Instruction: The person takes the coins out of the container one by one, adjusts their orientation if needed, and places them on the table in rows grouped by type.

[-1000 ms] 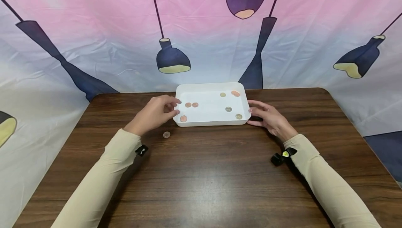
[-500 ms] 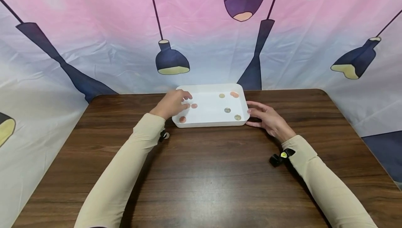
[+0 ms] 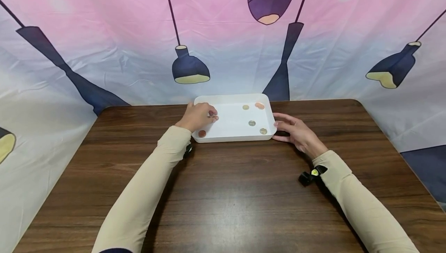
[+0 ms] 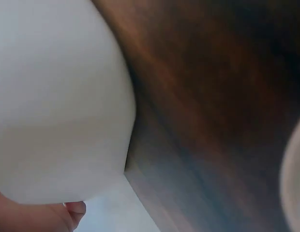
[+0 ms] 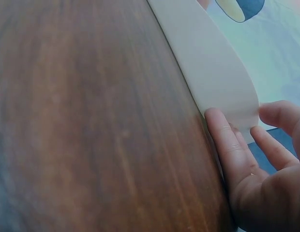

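Observation:
A shallow white tray (image 3: 234, 138) lies at the table's back edge with several coins inside. Reaching over its left end, my left hand (image 3: 197, 116) has thumb and index finger drawn together on a copper coin (image 3: 216, 118); its fingers partly cover that spot. Below the hand lies another copper coin (image 3: 202, 133). To the right are a pale gold coin (image 3: 246, 107), a silvery coin (image 3: 252, 123), a brassy coin (image 3: 263, 131) and overlapping copper coins (image 3: 259, 105). My right hand (image 3: 299, 132) grips the tray's right end, thumb on the front wall (image 5: 222, 101).
The brown wooden table (image 3: 230, 191) runs back to a hanging cloth (image 3: 223, 52) printed with lamps, close behind the tray. A small black wrist camera (image 3: 306, 178) hangs below the right wrist.
My left hand has moved right and into the tray, and its fingers have come together over the copper coins. The coin on the table is now hidden behind my left wrist. The right hand stays put.

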Tool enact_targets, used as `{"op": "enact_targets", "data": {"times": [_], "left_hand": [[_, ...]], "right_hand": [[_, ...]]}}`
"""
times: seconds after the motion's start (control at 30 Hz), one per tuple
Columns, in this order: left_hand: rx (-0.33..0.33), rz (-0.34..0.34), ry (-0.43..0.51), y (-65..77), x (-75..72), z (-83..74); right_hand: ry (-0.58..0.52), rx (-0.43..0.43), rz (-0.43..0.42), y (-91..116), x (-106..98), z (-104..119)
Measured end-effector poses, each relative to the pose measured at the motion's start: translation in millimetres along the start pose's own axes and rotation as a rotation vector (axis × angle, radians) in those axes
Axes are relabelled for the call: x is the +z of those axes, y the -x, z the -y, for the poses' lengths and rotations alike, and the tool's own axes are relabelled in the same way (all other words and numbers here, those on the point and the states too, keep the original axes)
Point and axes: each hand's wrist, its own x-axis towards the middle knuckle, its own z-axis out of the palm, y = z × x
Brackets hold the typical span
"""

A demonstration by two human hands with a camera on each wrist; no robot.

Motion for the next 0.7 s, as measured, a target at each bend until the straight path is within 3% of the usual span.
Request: {"op": "enact_targets", "data": {"times": [0.3,0.7], "left_hand": [[-0.053,0.018,0.008,-2.0,-0.6,-2.1],[-0.05,0.009,0.045,3.2,-0.3,-3.2]], "right_hand": [[0.006,0.011,-0.012,0.0,-1.0,-0.1],[0.01,0.015,-0.004,1.3,-0.5,1.2]]}}
